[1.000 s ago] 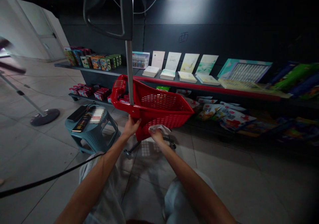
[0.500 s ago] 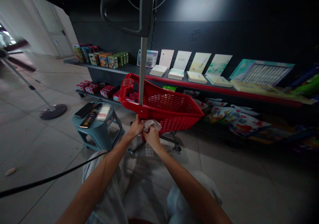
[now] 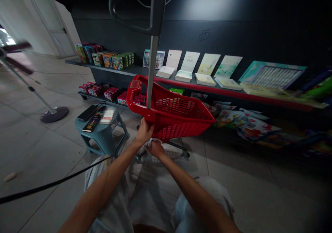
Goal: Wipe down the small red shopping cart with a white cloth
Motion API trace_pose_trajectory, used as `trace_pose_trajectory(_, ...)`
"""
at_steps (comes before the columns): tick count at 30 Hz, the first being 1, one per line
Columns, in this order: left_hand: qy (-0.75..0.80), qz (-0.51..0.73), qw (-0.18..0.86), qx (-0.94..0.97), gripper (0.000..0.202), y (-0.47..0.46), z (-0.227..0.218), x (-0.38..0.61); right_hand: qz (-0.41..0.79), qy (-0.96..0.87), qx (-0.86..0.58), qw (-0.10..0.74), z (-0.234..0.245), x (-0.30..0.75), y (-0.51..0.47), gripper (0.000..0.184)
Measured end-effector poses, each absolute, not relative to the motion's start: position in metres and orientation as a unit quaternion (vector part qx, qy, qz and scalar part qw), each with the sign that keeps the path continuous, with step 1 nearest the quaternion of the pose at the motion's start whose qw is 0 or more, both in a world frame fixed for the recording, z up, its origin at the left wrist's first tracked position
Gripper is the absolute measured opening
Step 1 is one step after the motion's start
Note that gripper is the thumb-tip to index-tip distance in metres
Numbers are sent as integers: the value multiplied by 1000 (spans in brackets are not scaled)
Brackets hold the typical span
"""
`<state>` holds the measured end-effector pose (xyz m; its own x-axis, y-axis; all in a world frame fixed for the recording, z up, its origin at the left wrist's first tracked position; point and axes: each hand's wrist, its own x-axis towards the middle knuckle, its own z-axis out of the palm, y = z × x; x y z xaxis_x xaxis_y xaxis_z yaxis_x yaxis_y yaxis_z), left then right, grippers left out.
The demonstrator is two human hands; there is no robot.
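Observation:
In the middle of the head view stands a red plastic shopping cart (image 3: 181, 122) with a perforated basket, a grey upright pole (image 3: 152, 70) and wheels below. My left hand (image 3: 144, 132) grips the cart's lower near corner, under the pole's base. Just below and to its right, my right hand (image 3: 156, 148) is closed on a whitish cloth (image 3: 151, 142), close against the underside of the basket. Most of the cloth is hidden by my fingers.
A blue-grey stool (image 3: 103, 136) at left bears a phone-like black object and papers. Behind the cart runs a shelf (image 3: 109, 70) with boxes and booklets, snack bags (image 3: 255, 126) beneath. A fan stand (image 3: 54, 114) is farther left; a black cable (image 3: 59, 183) crosses nearby.
My right hand has moved down and slightly left with the cloth, from the basket's side to below its corner. My left hand stays by the cart, whose basket has shifted slightly right in view.

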<state>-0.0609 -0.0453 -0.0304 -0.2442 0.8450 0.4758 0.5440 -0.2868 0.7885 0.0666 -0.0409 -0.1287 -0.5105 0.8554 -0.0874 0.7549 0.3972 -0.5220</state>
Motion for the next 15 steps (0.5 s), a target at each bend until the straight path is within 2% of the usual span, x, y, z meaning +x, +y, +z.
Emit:
trace_pose_trajectory(4,594,551,103,577,57,-51,-24,-58,253,-823,-502,81,-124,84,-21,28)
trace_pose_trajectory(8,602,534,115,583,67,-52,-19,-59,246,-806,-534,76,-118,103,-13,31)
trace_pose_trajectory(15,678,488,89,543,67,-52,-16,-47,222,-778,-580,93,-102,140,-10,38)
